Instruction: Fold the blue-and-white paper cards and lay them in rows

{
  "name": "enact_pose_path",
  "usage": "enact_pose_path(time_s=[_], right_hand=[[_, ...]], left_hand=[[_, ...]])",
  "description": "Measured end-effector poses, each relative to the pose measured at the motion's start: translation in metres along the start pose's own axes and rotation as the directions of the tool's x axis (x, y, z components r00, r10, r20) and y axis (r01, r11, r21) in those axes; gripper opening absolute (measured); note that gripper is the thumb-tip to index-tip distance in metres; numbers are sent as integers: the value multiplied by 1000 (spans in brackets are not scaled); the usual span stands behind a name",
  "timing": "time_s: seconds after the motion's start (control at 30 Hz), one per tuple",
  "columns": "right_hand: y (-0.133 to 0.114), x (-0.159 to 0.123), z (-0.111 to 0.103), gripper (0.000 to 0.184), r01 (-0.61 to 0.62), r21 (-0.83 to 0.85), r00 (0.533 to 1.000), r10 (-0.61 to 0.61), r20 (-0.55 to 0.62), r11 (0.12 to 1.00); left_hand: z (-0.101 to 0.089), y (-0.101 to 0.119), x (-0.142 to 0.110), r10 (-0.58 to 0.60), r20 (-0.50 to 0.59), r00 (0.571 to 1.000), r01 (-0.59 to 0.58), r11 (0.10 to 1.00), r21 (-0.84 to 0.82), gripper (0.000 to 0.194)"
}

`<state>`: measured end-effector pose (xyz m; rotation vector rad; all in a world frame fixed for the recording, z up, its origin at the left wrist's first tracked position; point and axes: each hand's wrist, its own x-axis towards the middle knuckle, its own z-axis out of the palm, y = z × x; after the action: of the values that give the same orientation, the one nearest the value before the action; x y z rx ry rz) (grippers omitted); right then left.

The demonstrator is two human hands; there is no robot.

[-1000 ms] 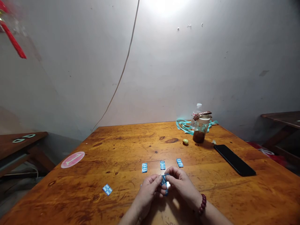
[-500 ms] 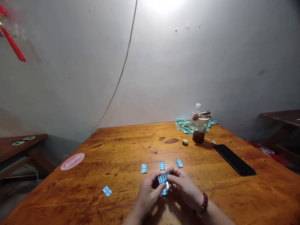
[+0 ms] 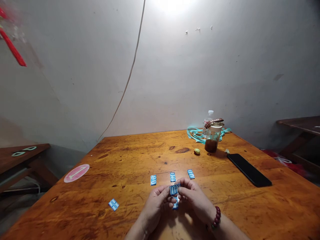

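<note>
Midway between the person's two hands, a small blue-and-white card (image 3: 174, 190) is held up, apparently clear of the table (image 3: 140, 156). The left hand (image 3: 155, 205) pinches its left edge, thumb in front, with the other fingers curled loosely below. The right hand (image 3: 195, 196) closes thumb and forefinger on its right edge. Neither hand is clearly nearer; the card bridges them, its long axis seeming to run from hand to hand, its printed bars roughly upright across that line. Just below the fingertips lies a second card (image 3: 175, 204), partly hidden. Just beyond the hands, three cards (image 3: 172, 177) form a spaced row. Well to the left of the left hand, a lone card (image 3: 113, 204) rests at a slant. Beaded bracelet (image 3: 217, 217) sits at the right wrist; farther out to that hand's right lies a black smartphone (image 3: 249, 170), with a strapped tumbler (image 3: 212, 144) beyond the hand.
</note>
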<state>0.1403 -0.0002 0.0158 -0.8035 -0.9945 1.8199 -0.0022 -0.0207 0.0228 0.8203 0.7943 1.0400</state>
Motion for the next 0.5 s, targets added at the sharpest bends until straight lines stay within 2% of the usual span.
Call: enact_pose_path(time_s=[0.17, 0.27, 0.4, 0.5], right_hand=[[4, 2, -1, 17, 34, -83, 999, -36, -16, 996], [1, 1, 1, 12, 102, -199, 994, -106, -8, 975], [0, -3, 4, 9, 225, -428, 966, -257, -18, 875], [-1, -6, 6, 15, 276, -512, 954, -296, 44, 814]], left_hand=[[-4, -4, 3, -15, -40, 999, 13, 999, -45, 21], [-4, -5, 3, -16, -77, 997, 13, 999, -37, 20], [-2, -6, 2, -19, -82, 996, 19, 1000, 2, 22], [-2, -8, 3, 6, -105, 994, -1, 999, 46, 20]])
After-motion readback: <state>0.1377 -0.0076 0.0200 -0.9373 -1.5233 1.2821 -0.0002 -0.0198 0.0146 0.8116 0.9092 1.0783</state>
